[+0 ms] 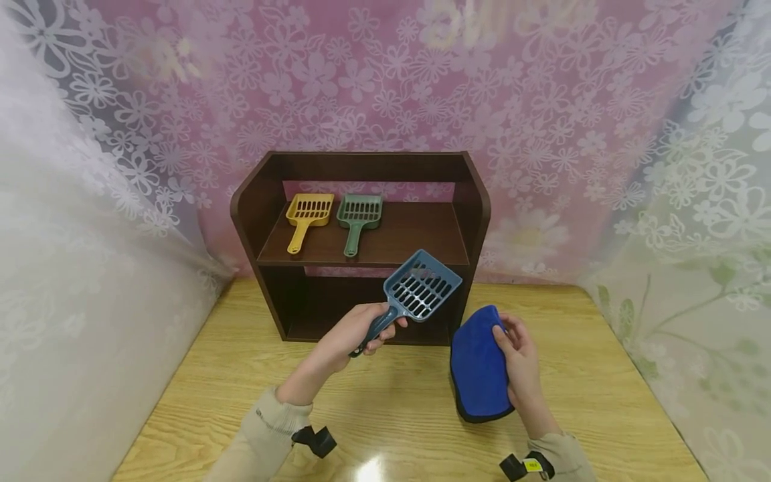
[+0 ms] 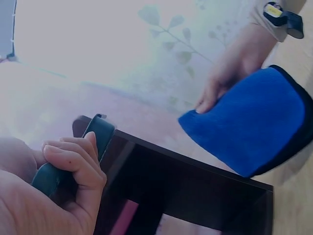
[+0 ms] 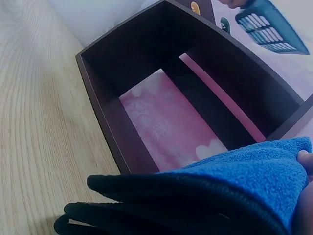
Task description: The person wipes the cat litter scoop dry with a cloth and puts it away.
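My left hand [image 1: 361, 328] grips a dark blue slotted litter scoop [image 1: 421, 284] by its handle, its basket raised in front of the shelf and pointing up and right. In the left wrist view, the fingers [image 2: 80, 156] curl round that handle. A folded blue cloth [image 1: 480, 365] with black edging hangs from my right hand [image 1: 521, 355], pinched between thumb and fingers near its upper corner. Seen from the right wrist, the cloth [image 3: 234, 178] shows several folded layers. Cloth and scoop are apart.
A dark brown two-tier shelf [image 1: 361, 263] stands at the back of the wooden table [image 1: 397, 415]. On its upper board lie a yellow scoop [image 1: 308, 217] and a green scoop [image 1: 357, 221], handles toward me. Floral sheeting [image 1: 385, 87] hangs behind and at both sides.
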The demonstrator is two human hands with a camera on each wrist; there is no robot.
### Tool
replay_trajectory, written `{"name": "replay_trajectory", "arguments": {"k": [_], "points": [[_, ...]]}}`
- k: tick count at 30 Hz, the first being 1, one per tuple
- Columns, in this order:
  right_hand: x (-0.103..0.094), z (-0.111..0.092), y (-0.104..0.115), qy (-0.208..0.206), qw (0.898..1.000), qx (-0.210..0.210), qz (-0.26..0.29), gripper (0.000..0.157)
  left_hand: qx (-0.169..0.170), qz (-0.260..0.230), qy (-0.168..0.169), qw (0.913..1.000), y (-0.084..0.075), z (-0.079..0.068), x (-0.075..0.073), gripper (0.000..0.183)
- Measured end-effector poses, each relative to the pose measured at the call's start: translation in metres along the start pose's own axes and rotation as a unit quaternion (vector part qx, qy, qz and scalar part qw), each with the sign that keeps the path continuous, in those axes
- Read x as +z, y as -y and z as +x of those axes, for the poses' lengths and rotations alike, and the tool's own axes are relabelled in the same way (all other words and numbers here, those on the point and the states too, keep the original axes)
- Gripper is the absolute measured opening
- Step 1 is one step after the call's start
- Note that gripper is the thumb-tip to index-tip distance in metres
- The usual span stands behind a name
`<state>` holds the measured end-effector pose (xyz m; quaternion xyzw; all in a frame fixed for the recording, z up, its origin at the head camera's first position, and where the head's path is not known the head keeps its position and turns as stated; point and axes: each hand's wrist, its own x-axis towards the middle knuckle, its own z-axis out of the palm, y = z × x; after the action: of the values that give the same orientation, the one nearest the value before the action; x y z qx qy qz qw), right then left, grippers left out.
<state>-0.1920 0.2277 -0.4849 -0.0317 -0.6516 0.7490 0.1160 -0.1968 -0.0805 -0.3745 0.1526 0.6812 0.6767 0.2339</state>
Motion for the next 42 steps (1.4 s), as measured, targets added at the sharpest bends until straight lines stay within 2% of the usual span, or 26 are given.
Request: {"name": "replay_trajectory", "arguments": {"k": [10, 17, 25, 29, 32, 37, 39, 42], "points": [[-0.003, -0.001, -0.001, -0.002, 1.0, -0.004, -0.007, 0.039, 0.045, 0.01, -0.037, 0.9982, -0.026, 0.018, 0.006, 0.044], [-0.006, -0.001, -0.001, -0.005, 1.0, -0.006, -0.015, 0.038, 0.038, -0.004, -0.071, 0.9967, -0.039, 0.039, 0.004, 0.045], [-0.007, 0.002, 0.003, -0.023, 0.999, -0.025, -0.021, 0.035, 0.05, -0.052, -0.049, 0.9962, -0.058, 0.07, 0.004, 0.046], [-0.009, 0.004, 0.005, -0.031, 0.997, -0.046, -0.055, 0.033, 0.056, -0.055, -0.052, 0.9956, -0.062, 0.086, 0.001, 0.045], [-0.011, 0.004, 0.007, -0.041, 0.99, -0.067, -0.115, 0.031, 0.047, -0.041, -0.062, 0.9961, -0.064, 0.096, -0.001, 0.045], [-0.021, 0.007, 0.005, -0.071, 0.972, -0.113, -0.192, 0.028, 0.03, -0.022, -0.064, 0.9973, -0.067, 0.109, -0.005, 0.046], [-0.027, 0.009, 0.003, -0.081, 0.963, -0.145, -0.211, 0.027, 0.027, -0.017, -0.066, 0.9973, -0.067, 0.112, -0.006, 0.046], [-0.035, 0.012, 0.003, -0.087, 0.942, -0.213, -0.245, 0.026, 0.024, -0.017, -0.068, 0.9972, -0.068, 0.117, -0.007, 0.046]]}}
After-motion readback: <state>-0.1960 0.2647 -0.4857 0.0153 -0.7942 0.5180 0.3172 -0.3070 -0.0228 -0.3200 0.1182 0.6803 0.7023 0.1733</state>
